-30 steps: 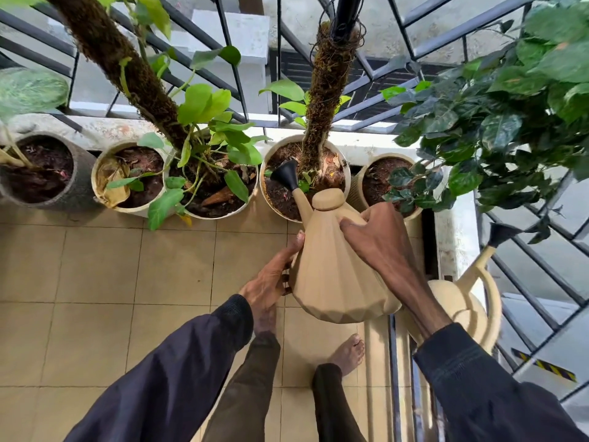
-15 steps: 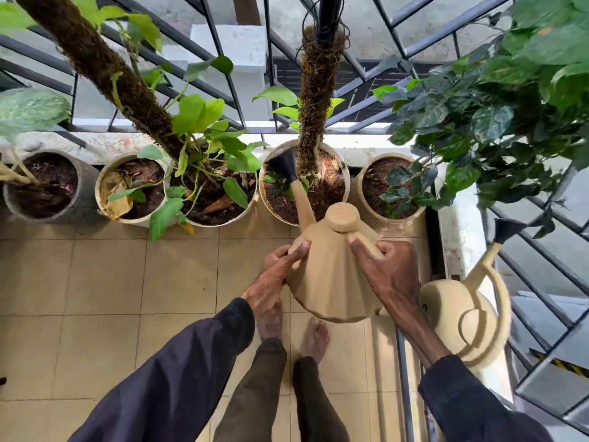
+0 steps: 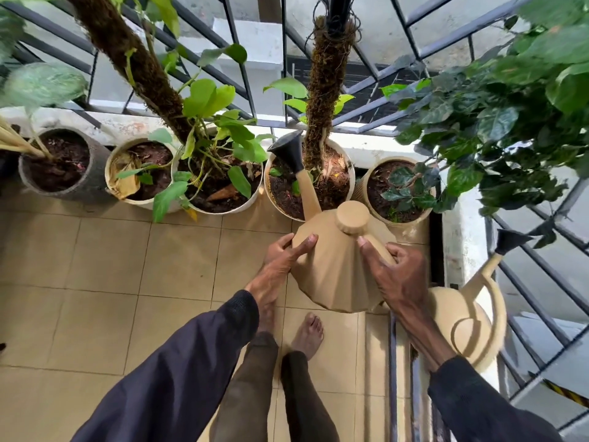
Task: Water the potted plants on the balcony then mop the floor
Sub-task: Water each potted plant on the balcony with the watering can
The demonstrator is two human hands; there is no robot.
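Note:
I hold a tan faceted watering can [image 3: 334, 269] in both hands. My left hand [image 3: 282, 266] presses its left side; my right hand [image 3: 398, 275] grips the handle on its right side. The can tilts away from me, and its black spout head [image 3: 287, 149] hangs over the soil of the white pot with the moss pole [image 3: 345, 161]. A row of pots stands along the railing: a grey pot [image 3: 92, 177], a cream pot [image 3: 111, 173], a white leafy pot [image 3: 223, 210] and a tan pot [image 3: 366, 183] with dark leaves.
A second tan watering can [image 3: 468, 327] stands on the ledge at the right, by the metal railing [image 3: 541, 282]. A big leafy bush [image 3: 510, 106] overhangs the right side. My bare feet [image 3: 307, 333] stand on beige floor tiles [image 3: 95, 282].
The can has moved up and forward, its spout head now further over the moss-pole pot. My left hand shifted from under the can to its side. My feet stepped.

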